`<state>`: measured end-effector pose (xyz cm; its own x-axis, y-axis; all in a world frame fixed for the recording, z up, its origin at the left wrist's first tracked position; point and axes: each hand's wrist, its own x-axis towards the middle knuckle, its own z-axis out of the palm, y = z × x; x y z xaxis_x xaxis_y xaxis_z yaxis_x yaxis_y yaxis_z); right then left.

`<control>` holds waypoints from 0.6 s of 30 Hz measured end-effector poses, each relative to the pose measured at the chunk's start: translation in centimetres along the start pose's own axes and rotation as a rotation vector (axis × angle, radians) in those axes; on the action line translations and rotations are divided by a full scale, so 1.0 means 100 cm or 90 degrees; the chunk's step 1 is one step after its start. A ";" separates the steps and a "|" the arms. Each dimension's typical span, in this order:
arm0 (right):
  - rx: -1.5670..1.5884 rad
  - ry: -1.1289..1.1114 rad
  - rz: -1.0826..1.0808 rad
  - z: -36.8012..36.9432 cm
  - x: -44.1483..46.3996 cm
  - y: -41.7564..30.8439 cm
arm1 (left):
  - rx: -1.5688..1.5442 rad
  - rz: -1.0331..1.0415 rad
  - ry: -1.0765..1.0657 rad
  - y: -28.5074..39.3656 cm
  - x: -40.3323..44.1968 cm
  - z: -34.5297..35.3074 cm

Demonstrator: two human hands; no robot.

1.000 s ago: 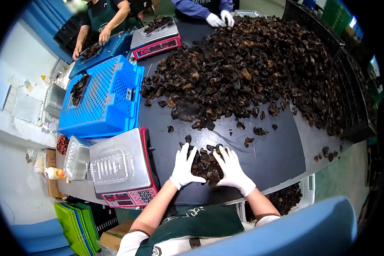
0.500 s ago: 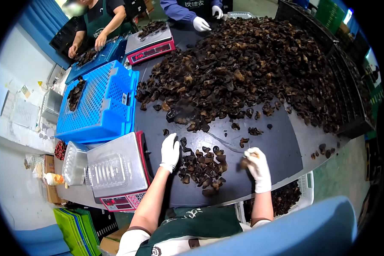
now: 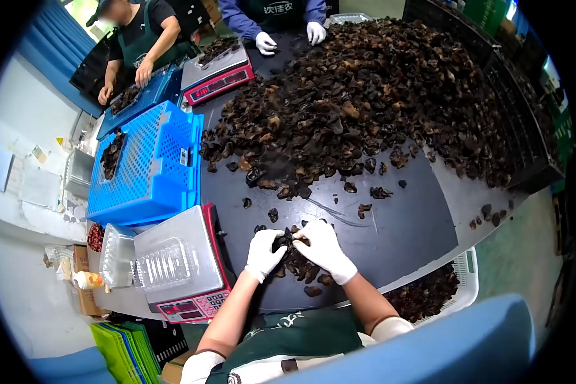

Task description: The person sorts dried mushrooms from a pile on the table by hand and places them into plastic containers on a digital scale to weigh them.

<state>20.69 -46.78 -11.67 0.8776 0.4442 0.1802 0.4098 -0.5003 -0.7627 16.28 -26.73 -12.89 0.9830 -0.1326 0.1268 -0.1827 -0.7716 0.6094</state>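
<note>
table (image 3: 406, 221) is being covered by a heap (image 3: 371, 102) beyond the fingers (image 3: 308, 232), a scale (image 3: 205, 275) leftward; dark, crinkled pieces (image 3: 294, 262) are being pinched by left hand (image 3: 262, 255) and right hand (image 3: 326, 249).

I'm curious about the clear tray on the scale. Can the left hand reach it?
Probably yes: the left hand is near the scale, and nothing seems to block the way to the clear tray.
</note>
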 end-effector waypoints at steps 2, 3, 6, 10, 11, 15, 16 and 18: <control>-0.120 0.017 -0.057 0.022 0.009 -0.001 | -0.050 -0.010 0.040 -0.001 -0.004 0.000; -0.242 0.008 -0.060 0.030 0.012 -0.002 | -0.048 -0.007 0.043 -0.002 -0.005 0.000; -0.339 0.008 -0.069 0.036 0.017 0.003 | -0.062 -0.018 0.049 0.000 -0.005 -0.002; -0.155 0.081 -0.068 -0.004 0.013 0.014 | -0.081 -0.038 0.094 0.005 0.000 -0.013; -0.104 0.169 -0.082 -0.018 0.010 0.012 | -0.080 -0.046 0.119 0.000 0.001 -0.012; -0.078 0.129 -0.110 -0.033 0.015 0.008 | -0.068 -0.053 0.117 -0.017 0.006 -0.003; -0.055 0.101 -0.136 -0.025 0.022 0.005 | -0.052 -0.056 0.103 -0.019 0.007 0.000; -0.186 0.099 -0.174 0.011 0.026 0.002 | -0.022 -0.060 0.086 -0.016 0.007 0.001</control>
<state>22.83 -44.94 -12.06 0.7444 0.4834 0.4607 0.6665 -0.5794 -0.4691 17.28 -25.68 -13.87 0.9850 0.0256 0.1706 -0.0929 -0.7542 0.6501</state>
